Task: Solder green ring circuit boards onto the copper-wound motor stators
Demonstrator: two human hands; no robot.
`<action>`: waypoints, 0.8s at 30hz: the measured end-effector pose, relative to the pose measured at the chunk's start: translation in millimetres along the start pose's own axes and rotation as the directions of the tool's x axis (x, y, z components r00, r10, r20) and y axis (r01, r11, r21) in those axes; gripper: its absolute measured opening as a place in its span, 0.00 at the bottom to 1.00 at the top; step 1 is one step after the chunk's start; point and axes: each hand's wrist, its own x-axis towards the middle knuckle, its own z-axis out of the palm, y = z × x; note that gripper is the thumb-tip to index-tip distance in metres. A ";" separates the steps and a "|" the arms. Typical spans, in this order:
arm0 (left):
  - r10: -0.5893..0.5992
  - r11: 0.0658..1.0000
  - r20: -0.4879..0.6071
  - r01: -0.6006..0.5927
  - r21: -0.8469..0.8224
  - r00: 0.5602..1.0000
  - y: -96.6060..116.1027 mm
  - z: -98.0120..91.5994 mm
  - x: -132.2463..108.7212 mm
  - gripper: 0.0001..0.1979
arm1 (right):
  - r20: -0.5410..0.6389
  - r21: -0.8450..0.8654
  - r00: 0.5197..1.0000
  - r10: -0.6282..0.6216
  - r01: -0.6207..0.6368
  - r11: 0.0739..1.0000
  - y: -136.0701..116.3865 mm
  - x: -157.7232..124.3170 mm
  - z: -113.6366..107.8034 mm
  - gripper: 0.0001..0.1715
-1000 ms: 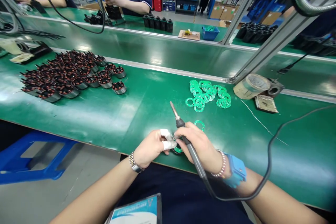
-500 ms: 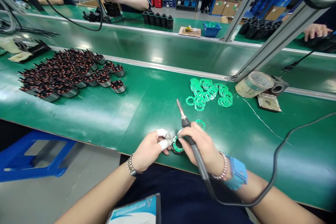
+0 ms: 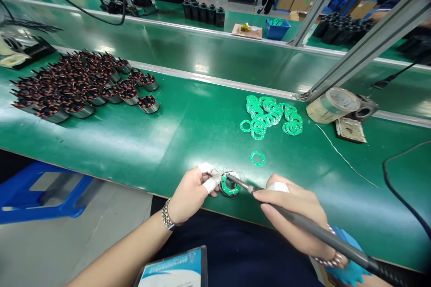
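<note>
My left hand [image 3: 195,190], with white covers on thumb and finger, is closed at the left edge of a motor stator [image 3: 230,194] near the bench's front edge. A green ring-shaped circuit board [image 3: 225,187] lies on top of this stator. Thin wire shows above it, but I cannot tell whether the fingertips also pinch that. Gripped like a pen in my right hand [image 3: 296,210] is a soldering iron [image 3: 303,222]; its tip touches or nearly touches the upper part of the board. A single loose ring board [image 3: 257,158] lies just beyond.
Many copper-wound stators [image 3: 77,83] cover the left of the bench. Green ring boards [image 3: 266,114] are heaped ahead. At right stand a round tub [image 3: 332,105], a soldering iron stand [image 3: 365,107] and a sponge tray [image 3: 350,130]. A metal post [image 3: 357,40] rises behind; co-workers sit opposite.
My right hand has moved right and turned the soldering iron, bringing its tip from pointing away down onto the board. The right fingers have left the stator. My left hand stays there.
</note>
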 end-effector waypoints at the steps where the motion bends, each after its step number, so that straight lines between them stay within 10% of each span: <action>1: -0.001 1.000 0.002 0.001 -0.001 1.000 -0.4 0.0 0.0 0.05 | 0.004 0.009 1.000 0.005 -0.005 1.000 -0.2 0.5 0.5 0.15; 24: 0.029 1.000 -0.017 -0.029 -0.009 0.999 1.7 1.5 -1.9 0.05 | -0.042 -0.023 0.999 0.011 -0.012 1.000 2.5 -4.5 -1.9 0.16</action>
